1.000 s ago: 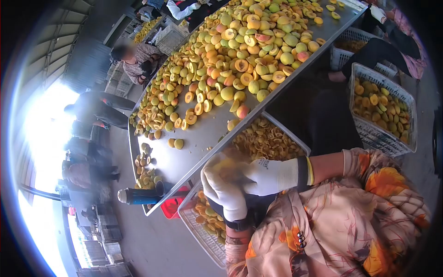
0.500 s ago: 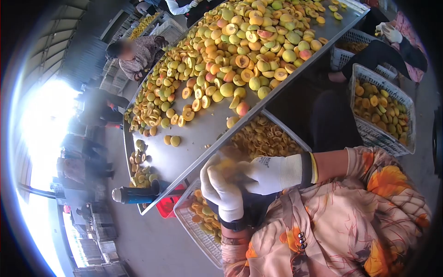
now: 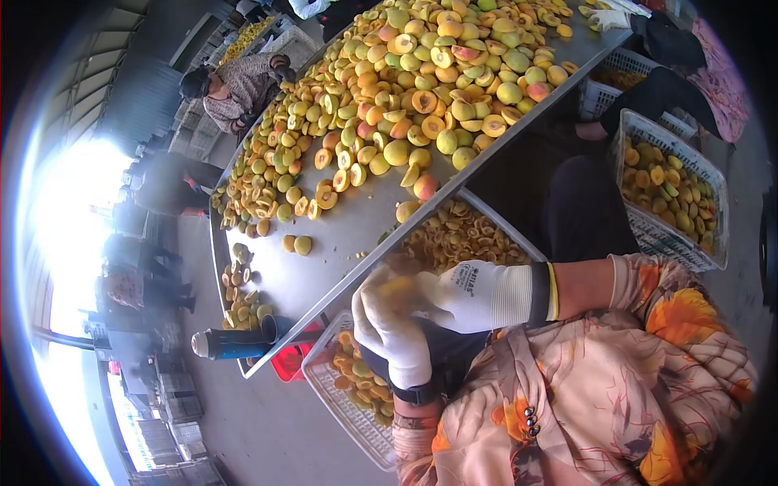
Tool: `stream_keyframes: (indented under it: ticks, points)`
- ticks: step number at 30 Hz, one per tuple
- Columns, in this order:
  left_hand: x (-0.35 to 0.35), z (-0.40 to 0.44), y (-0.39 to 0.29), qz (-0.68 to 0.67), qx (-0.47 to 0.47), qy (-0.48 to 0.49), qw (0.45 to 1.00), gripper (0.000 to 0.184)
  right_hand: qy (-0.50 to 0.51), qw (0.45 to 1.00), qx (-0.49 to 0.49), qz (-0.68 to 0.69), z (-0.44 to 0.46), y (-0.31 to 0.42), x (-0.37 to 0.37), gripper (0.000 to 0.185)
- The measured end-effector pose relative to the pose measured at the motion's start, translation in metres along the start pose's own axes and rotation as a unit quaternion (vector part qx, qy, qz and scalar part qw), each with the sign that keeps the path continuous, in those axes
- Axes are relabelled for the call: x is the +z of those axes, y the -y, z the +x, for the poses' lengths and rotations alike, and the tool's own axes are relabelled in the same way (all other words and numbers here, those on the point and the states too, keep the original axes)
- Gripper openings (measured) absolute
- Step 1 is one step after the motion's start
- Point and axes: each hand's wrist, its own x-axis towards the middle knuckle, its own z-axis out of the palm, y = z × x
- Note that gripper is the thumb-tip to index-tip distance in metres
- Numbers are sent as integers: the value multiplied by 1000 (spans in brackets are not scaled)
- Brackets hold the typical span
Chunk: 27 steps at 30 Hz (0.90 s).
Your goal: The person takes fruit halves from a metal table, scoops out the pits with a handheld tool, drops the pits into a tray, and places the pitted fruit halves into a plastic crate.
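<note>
My left hand (image 3: 395, 340), in a white glove, curls its fingers round a blurred yellow apricot (image 3: 397, 290). From the other side my right hand (image 3: 470, 296), also white-gloved, presses its closed fingers against the same fruit. Motion blur and the fingers hide whether it is whole or a half. Both hands are just off the near edge of a metal table (image 3: 328, 279). Beneath and beyond them is a crate of brownish-yellow fruit pieces (image 3: 454, 235). A white crate (image 3: 328, 397) with apricot halves stands beside my left wrist.
Whole and halved apricots (image 3: 389, 105) are heaped across the table. A blue cylinder (image 3: 231, 343) lies at its left corner, above a red container (image 3: 292, 362). Another full crate (image 3: 677, 231) stands at right. A co-worker (image 3: 235, 89) is across the table; another's gloved hand (image 3: 609, 18) is at upper right.
My hands stay together on the fruit, nearly in place. The upper-right co-worker's gloved hand has moved to the table's edge. The view has shifted slightly.
</note>
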Motion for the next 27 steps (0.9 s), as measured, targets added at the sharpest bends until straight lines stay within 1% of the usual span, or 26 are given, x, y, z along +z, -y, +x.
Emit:
stream_keyframes:
  ticks: [3,6,9,12,14,16,18,20,21,24,26,27]
  points:
    - [-2,-4,-9,-26,-23,47,998,40,-3,999,-6,45,-2,-4,5,23]
    - [-4,-3,-9,-24,-15,52,998,38,13,995,-6,101,-3,2,0,18]
    - [-6,-1,-13,-27,-53,75,995,38,32,988,-12,152,3,0,-7,13]
    - [-5,1,-17,-57,-122,80,988,39,47,985,-19,166,6,-14,0,13]
    - [5,-2,-17,-33,-63,48,996,39,33,989,-18,145,7,-18,3,15]
    - [9,0,-15,-47,-43,36,997,40,15,993,-18,113,9,-19,3,19]
    - [6,2,-9,-96,-65,41,992,41,-22,996,-28,86,8,-18,8,23]
    - [6,2,-10,-79,-69,39,994,42,-74,994,-51,66,7,-15,14,26]
    - [6,3,-11,-71,-70,39,994,43,-69,994,-52,65,8,-15,14,27]
    - [10,2,-6,-40,-31,0,999,44,-65,994,-51,68,8,-15,14,28]
    - [5,1,-4,-63,-39,13,997,43,-62,994,-51,76,9,-12,17,26]
    - [3,3,-3,-75,-42,19,996,43,-44,995,-50,79,10,-15,17,24]
